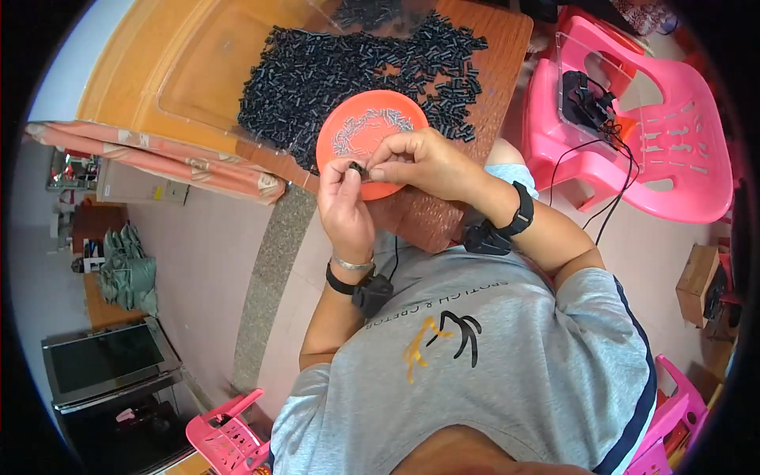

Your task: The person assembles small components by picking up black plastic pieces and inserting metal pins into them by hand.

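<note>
Just over the near edge of a round orange plate [372, 98], my hands meet. My left hand [346, 207] is closed, pinching a small black plastic piece [358, 168] between thumb and fingertips. Close against that piece, the fingertips of my right hand [427, 162] are pressed together; whatever they hold is too small and covered to make out. Small silver metal pieces, like pins or screws, [348, 136] lie scattered in a ring on the plate. Behind and around the plate spreads a wide heap of short black plastic pieces [309, 79].
The heap lies on a brown wooden table [503, 47], partly over a clear sheet [198, 87]. To the right stands a pink plastic chair [681, 87] carrying a black device [587, 99] with cables. A smaller pink chair [229, 443] and a television [111, 360] are at lower left.
</note>
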